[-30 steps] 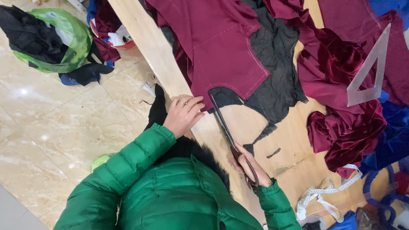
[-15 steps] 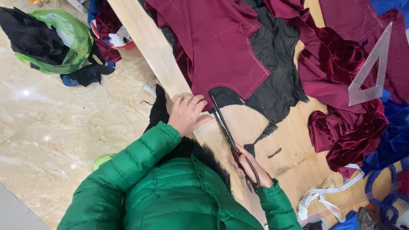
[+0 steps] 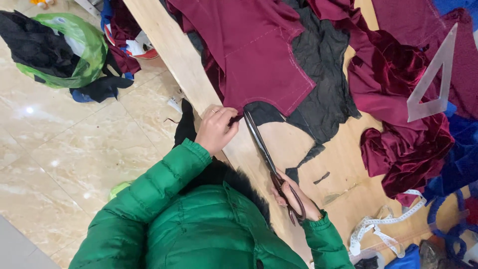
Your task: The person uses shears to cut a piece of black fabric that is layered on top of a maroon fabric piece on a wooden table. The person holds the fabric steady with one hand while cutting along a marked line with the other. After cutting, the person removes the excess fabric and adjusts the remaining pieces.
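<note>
1. The left hand pinches the corner of the black fabric at the near edge of the wooden counter.
2. The right hand has its grip closed through the handles of the long scissors, whose blades point at that pinched corner.
3. Maroon fabric overlaps the black piece; a clear triangle ruler lies well apart.
</note>
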